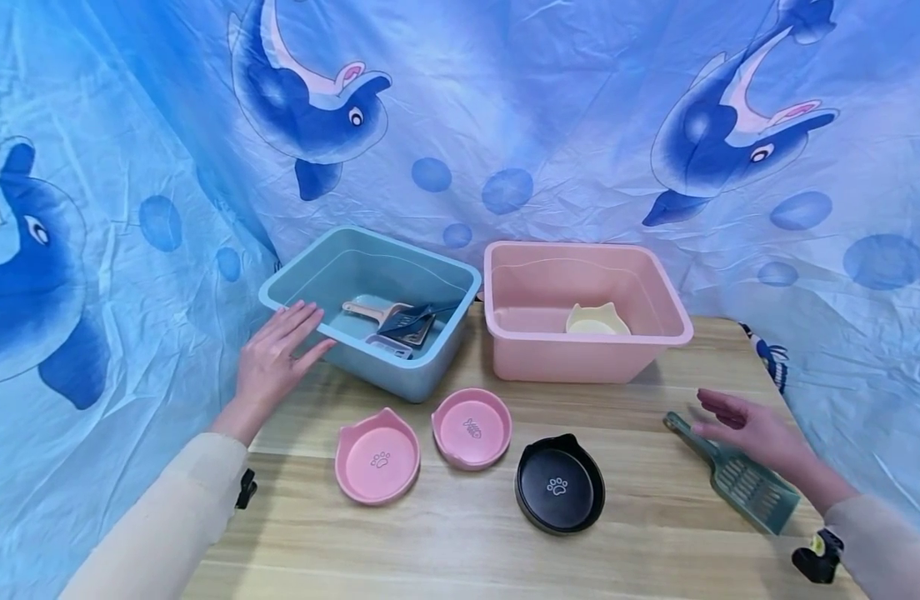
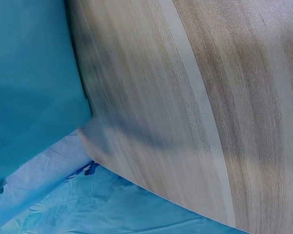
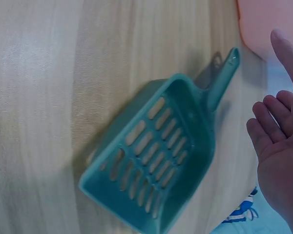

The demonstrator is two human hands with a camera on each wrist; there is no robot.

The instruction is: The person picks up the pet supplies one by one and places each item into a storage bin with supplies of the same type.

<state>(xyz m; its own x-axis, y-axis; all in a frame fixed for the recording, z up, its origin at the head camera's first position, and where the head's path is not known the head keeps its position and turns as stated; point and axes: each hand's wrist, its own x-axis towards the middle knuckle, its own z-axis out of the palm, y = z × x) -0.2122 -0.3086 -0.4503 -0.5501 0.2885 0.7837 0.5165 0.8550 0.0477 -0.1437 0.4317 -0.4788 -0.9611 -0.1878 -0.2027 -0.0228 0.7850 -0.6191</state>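
Observation:
A green slotted litter scoop (image 1: 756,492) lies on the wooden table at the right. My right hand (image 1: 763,437) hovers beside and over it, fingers extended and loosely bent, holding nothing. In the right wrist view the scoop (image 3: 151,156) shows whole, apart from the hand (image 3: 283,141). At the left, my left hand (image 1: 276,358) is at the near left rim of a blue bin (image 1: 370,346), its fingers straight; whether it presses the rim is hard to tell. Inside that bin lie several scoops, among them a dark blue scoop (image 1: 406,320).
A pink bin (image 1: 565,358) stands right of the blue one, with a cream cat-eared bowl (image 1: 597,320) inside. Two pink bowls (image 1: 377,479) (image 1: 471,417) and a black bowl (image 1: 559,500) sit along the table's middle. Blue dolphin-print cloth (image 1: 460,100) hangs behind.

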